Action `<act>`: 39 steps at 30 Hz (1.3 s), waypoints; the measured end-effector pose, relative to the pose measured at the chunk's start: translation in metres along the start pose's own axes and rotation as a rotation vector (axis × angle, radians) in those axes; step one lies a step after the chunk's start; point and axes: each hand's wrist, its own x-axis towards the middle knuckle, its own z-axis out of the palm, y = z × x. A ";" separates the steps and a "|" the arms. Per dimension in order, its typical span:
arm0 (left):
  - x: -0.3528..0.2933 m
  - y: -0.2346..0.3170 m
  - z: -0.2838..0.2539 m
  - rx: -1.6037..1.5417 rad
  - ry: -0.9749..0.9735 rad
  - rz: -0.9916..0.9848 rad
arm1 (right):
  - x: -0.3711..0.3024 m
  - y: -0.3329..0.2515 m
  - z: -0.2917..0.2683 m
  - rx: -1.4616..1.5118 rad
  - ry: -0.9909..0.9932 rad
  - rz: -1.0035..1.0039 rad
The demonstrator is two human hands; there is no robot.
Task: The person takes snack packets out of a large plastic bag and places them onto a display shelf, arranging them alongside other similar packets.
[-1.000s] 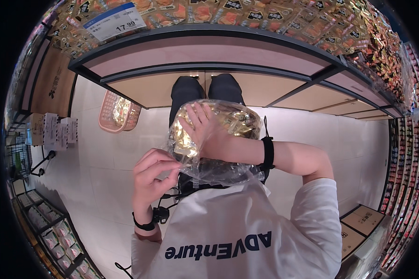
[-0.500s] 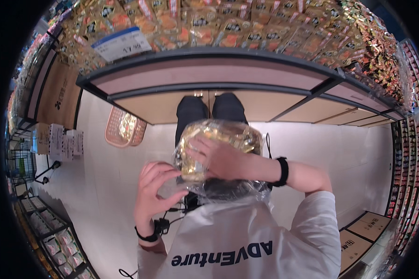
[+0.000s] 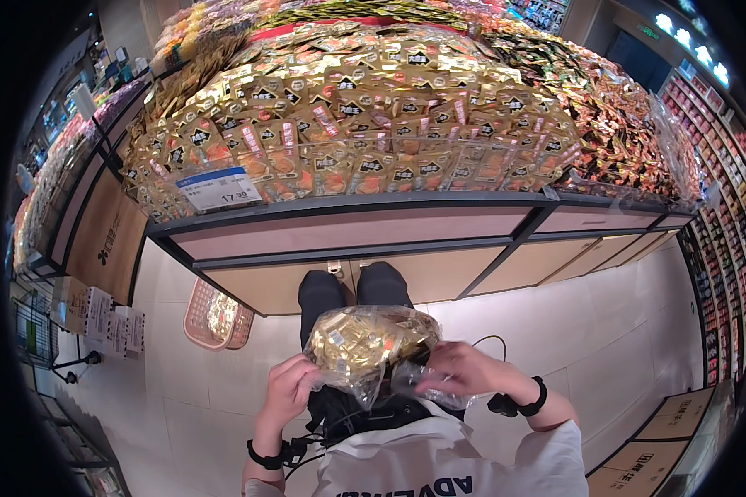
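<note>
A clear plastic bag [image 3: 365, 383] full of gold snack packets [image 3: 360, 344] rests on my lap. My left hand [image 3: 292, 389] is closed, pinching the near left edge of the bag between thumb and fingers. At the bag's right side, my right hand [image 3: 466, 369] has its fingers curled at the loose, crumpled film of the mouth. It is slightly blurred, and its fingertips partly cover the film there.
Ahead stands a display counter [image 3: 356, 234] heaped with gold snack packets [image 3: 373, 124], with a price card [image 3: 220, 190] at its front. A pink basket [image 3: 195, 319] holding packets is on the floor to the left. Stocked shelves [image 3: 733, 248] line the right.
My view has tilted up toward the counter. My right hand has moved from on top of the packets to the bag's right edge. My left hand, formerly spread, has closed on the film.
</note>
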 end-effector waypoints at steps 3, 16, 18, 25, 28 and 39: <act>0.025 0.009 -0.004 -0.036 0.097 0.054 | -0.002 -0.019 -0.026 0.029 0.250 0.113; 0.107 0.035 -0.042 -0.199 0.083 0.099 | 0.084 -0.021 -0.079 0.483 0.173 -0.327; 0.122 0.033 -0.050 -0.330 0.142 0.079 | 0.110 -0.020 -0.088 0.550 0.146 -0.366; 0.173 0.060 -0.138 -0.587 0.027 0.201 | 0.235 -0.035 -0.149 0.806 0.011 -0.572; 0.190 0.108 -0.182 -0.535 0.236 0.026 | 0.283 -0.074 -0.164 0.898 0.294 -0.576; 0.333 0.213 -0.358 -0.354 0.539 -0.076 | 0.431 -0.208 -0.307 0.328 0.641 0.062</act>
